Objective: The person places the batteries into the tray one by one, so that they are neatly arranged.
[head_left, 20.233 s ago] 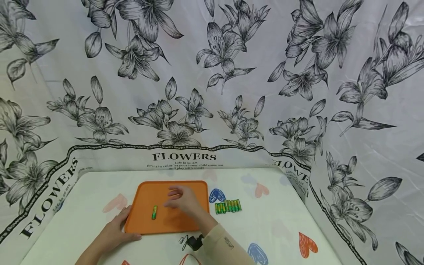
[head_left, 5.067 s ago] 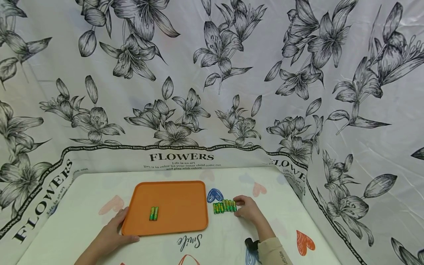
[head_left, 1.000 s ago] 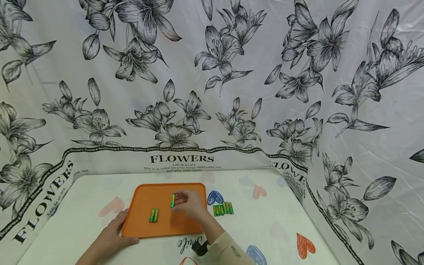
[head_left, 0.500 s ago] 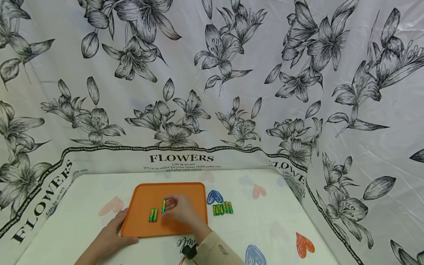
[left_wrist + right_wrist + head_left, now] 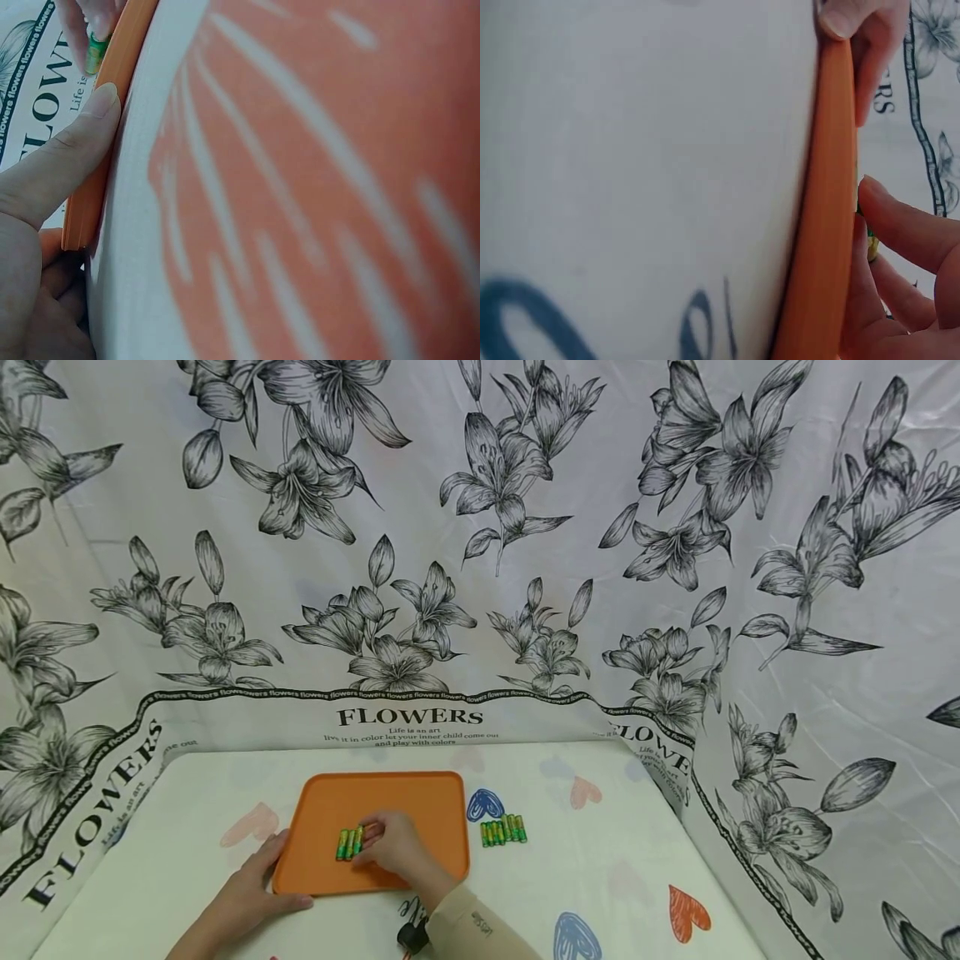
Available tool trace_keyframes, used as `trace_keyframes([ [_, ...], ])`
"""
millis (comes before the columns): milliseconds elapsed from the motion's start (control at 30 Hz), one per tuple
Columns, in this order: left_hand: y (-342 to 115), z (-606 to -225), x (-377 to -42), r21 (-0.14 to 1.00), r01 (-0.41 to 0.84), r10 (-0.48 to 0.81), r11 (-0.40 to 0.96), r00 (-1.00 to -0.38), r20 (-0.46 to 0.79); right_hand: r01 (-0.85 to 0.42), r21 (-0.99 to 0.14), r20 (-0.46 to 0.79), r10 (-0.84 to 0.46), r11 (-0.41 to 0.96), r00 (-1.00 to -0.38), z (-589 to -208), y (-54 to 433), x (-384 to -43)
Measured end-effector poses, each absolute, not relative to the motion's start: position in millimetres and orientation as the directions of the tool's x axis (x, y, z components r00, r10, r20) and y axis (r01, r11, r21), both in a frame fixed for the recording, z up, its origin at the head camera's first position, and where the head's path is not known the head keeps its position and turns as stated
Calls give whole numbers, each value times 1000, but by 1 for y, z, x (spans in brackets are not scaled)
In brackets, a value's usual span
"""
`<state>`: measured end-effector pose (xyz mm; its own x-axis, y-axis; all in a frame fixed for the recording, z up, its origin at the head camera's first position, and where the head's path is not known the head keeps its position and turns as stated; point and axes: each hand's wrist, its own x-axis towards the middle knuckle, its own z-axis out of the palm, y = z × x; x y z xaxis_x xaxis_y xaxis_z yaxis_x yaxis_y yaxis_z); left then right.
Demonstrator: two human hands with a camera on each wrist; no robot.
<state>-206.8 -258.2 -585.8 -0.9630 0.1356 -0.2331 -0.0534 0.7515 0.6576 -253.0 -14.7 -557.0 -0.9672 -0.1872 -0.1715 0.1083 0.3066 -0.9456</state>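
An orange tray [image 5: 427, 793] lies on the table, and my left hand [image 5: 251, 885] holds its near left corner, thumb [image 5: 94, 124] along the front side and fingers round the left side. Inside the tray, two green-and-yellow batteries [image 5: 346, 845] lie side by side. My right hand [image 5: 393, 843] pinches a third battery [image 5: 357, 841] between thumb and fingers, right beside that pair and parallel to it. In the right wrist view this battery [image 5: 872, 247] is mostly hidden behind the fingers and the tray wall.
To the right of the tray several more batteries [image 5: 504, 831] lie in a row on the tablecloth [image 5: 622, 852], which is white with printed hearts. A flower-print curtain [image 5: 525, 635] hangs behind and around the table. A small black device [image 5: 412, 935] sits at the right wrist.
My right hand has carried the battery left and toward me across the tray, to the side of the two lying there. Earlier it took it from the row on the right. The left hand stays put.
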Motion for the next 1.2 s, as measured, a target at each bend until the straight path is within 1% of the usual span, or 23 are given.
trace_keyframes([
  [467, -257, -585, -204, 678, -50, 139, 734, -965, -222, 93, -893, -170, -140, 441, -975, -559, -22, -254],
  [1033, -257, -585, -205, 672, -44, 138, 739, -967, -215, 87, -880, -171, -141, 468, -975, -562, -24, -255],
  [1200, -258, -585, -205, 670, -58, 132, 740, -965, -228, 118, -893, -199, -145, 434, -969, -561, -24, -253],
])
